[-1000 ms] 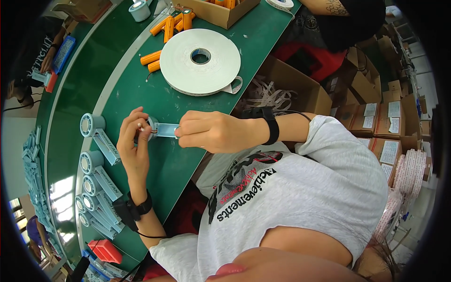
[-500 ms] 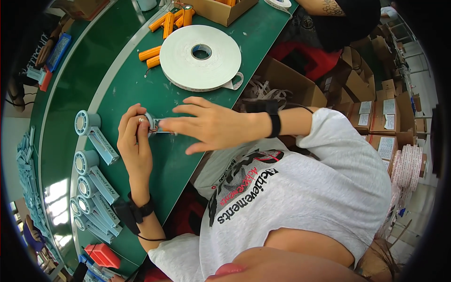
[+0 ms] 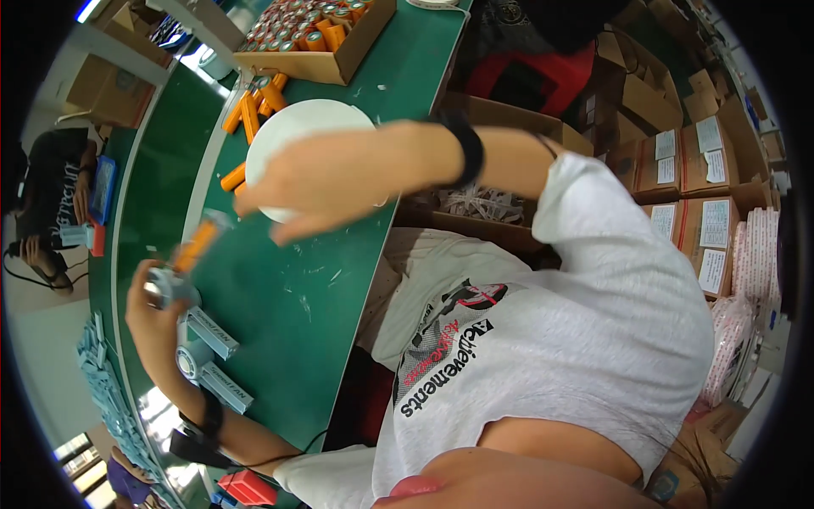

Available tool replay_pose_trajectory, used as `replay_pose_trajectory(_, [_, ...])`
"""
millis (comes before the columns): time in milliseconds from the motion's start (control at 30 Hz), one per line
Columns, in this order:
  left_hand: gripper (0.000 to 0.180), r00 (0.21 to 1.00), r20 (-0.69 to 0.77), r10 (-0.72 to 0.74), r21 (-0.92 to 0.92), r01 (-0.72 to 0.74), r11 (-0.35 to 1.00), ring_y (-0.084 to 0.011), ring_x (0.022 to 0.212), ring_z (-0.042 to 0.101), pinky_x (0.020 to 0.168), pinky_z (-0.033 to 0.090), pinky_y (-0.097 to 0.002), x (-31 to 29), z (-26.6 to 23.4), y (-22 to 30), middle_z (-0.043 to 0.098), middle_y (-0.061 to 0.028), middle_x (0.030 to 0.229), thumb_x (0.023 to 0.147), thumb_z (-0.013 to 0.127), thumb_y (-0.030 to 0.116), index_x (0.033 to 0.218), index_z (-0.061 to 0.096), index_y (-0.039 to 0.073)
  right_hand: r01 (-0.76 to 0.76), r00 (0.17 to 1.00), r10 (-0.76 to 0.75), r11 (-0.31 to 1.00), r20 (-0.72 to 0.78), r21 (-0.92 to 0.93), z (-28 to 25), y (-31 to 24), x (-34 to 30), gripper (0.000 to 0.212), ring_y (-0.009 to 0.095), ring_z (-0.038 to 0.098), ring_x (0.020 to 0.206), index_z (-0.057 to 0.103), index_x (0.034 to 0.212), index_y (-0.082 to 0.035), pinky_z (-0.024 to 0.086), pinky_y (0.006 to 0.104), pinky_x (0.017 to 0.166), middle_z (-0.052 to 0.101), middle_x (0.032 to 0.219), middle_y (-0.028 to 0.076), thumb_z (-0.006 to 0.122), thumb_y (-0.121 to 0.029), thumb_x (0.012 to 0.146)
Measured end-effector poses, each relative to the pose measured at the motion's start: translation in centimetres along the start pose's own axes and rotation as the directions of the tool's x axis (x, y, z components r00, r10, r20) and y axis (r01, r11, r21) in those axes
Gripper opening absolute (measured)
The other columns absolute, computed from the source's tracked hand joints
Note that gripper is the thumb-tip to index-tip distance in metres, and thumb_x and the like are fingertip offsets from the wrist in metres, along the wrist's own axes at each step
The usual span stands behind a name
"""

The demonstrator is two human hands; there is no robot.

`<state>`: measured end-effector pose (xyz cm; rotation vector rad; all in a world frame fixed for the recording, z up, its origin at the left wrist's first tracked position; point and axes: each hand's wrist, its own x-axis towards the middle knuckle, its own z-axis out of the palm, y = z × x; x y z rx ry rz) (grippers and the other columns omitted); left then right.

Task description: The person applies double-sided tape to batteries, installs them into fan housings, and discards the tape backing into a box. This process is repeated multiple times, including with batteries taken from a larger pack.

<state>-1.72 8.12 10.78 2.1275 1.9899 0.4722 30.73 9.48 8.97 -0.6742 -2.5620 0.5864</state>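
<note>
My left hand, fingers curled, grips a light-blue handheld fan above the far left of the green table. An orange cylindrical battery shows along the fan's handle; the handle is smeared by motion. My right hand hangs over the white tape roll and hides much of it. That hand is blurred, but thumb and fingers look apart with nothing between them. Close to the left wrist, light-blue fans lie on the table. Loose orange batteries lie beside the roll.
A cardboard box full of orange batteries stands at the table's far end. Cartons and a box of paper strips stand on the right. A red bin is at lower left. Across the table, another person works near a blue tray.
My left hand has moved left with the fan, toward the lying fans. My right hand has come off the fan and gone up-left over the tape roll. The whole view has shifted.
</note>
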Motion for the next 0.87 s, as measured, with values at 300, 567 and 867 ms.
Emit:
replay_pose_trajectory(300, [0.057,0.961,-0.179,-0.212,0.104,0.233,0.967,-0.0303,0.079,0.062,0.067,0.051,-0.0392,13.6,5.5,-18.0,0.063,-0.0161,0.096,0.064,0.073,0.024,0.116,0.057,0.008,0.071,0.745,0.234,0.903,0.625,-0.424,5.2,11.7,19.0,0.033,0.027,0.062,0.067,0.064,0.081,0.004,0.049,0.0395,0.059,0.064,0.074,0.015,0.068,-0.026,0.067])
replay_pose_trajectory(567, [0.059,0.998,0.042,0.051,0.241,-0.060,0.969,-0.0364,0.106,0.052,0.092,0.040,-0.0372,9.2,6.6,0.2,0.055,-0.0211,0.115,0.077,0.065,0.035,0.121,0.049,-0.002,-0.140,0.986,0.162,0.935,-0.043,0.325,0.8,12.1,16.9,0.030,0.019,0.062,0.058,0.060,0.077,0.003,0.050,0.0302,0.051,0.063,0.070,0.012,0.064,-0.027,0.077])
replay_pose_trajectory(867, [0.071,0.982,0.102,0.161,0.050,-0.167,0.985,-0.0372,0.109,0.050,0.093,0.038,-0.0409,7.3,13.4,13.1,0.048,-0.0210,0.125,0.075,0.067,0.036,0.131,0.039,0.002,0.287,0.860,0.157,0.637,-0.485,0.716,-8.0,6.0,0.6,0.028,0.022,0.065,0.067,0.045,0.098,0.005,0.054,0.0341,0.060,0.063,0.086,0.020,0.057,-0.017,0.085])
